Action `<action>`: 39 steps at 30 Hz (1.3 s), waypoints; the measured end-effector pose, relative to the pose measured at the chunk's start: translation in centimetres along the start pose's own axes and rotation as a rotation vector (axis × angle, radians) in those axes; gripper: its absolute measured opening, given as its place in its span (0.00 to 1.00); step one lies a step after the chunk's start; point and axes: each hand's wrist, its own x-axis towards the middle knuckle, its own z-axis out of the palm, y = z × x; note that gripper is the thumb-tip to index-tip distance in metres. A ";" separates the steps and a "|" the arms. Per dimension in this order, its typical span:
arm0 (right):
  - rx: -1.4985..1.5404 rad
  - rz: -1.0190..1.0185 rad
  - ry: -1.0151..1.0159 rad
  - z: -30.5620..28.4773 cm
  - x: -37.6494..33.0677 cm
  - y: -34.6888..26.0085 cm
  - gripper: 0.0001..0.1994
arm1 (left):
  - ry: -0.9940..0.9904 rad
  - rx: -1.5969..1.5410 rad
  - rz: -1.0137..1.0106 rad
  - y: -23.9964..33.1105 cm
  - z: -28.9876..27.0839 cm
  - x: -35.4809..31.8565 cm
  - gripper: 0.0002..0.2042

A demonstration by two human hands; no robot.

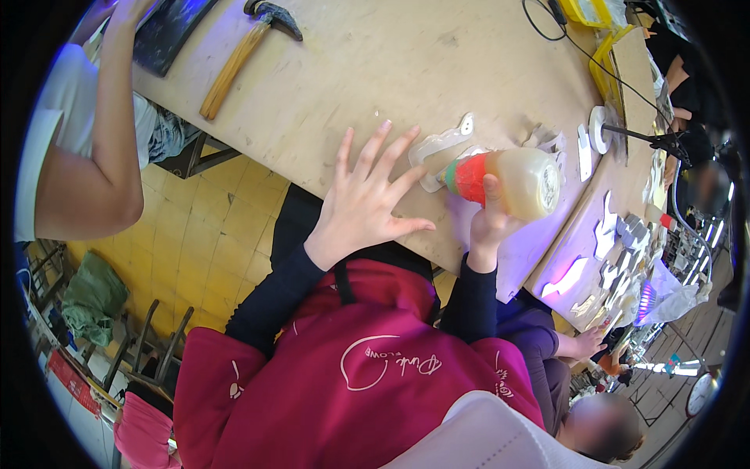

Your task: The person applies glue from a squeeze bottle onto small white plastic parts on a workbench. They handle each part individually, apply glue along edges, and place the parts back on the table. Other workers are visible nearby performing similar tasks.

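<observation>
My right hand (491, 227) is closed around a squeeze bottle (531, 184) of cloudy yellowish plastic with a red band and a green part toward its tip. The bottle is tilted, its base up toward the right and its tip pointing left and down. Close to that tip lies a pale, flat, curved cut piece (445, 139) with a small hole at one end. My left hand (367, 195) is spread open over the near edge of the worktable (344, 70), its fingertips just left of the piece. Nothing shows in the left hand.
A hammer (234, 66) with a wooden handle lies at the far left, near a co-worker's arm (117, 117). A lamp stand (600, 129) with a cable is at the right. White cut pieces (605, 227) cover the right table, where another person's hand (586, 342) rests.
</observation>
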 end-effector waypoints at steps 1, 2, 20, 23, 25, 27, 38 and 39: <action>0.005 -0.013 0.007 0.2 -0.4 -0.1 0.24 | -0.012 -0.005 -0.004 -0.1 0.0 0.0 0.34; 0.142 0.092 0.039 0.5 -0.7 -0.2 0.23 | -0.021 -0.010 -0.009 -0.1 0.0 0.0 0.34; 0.026 -0.003 0.055 -0.4 -0.2 0.5 0.22 | -0.049 0.018 -0.002 0.0 0.0 0.0 0.38; 0.287 0.223 0.157 0.2 -0.7 0.1 0.19 | 0.033 -0.016 -0.009 -0.1 0.3 -0.3 0.39; 0.615 0.513 0.322 0.4 -0.1 0.2 0.21 | 0.151 -0.066 -0.024 -0.4 0.6 -0.6 0.36; 0.515 0.421 0.358 -0.1 1.3 0.5 0.21 | 0.247 -0.087 -0.066 -0.5 1.0 -0.8 0.31; -0.121 -0.155 0.172 -0.5 2.9 0.9 0.16 | 0.268 0.032 -0.195 0.1 1.5 -0.1 0.17; -0.121 -0.166 0.171 -0.5 2.8 0.9 0.16 | 0.264 0.033 -0.191 0.1 1.4 -0.1 0.17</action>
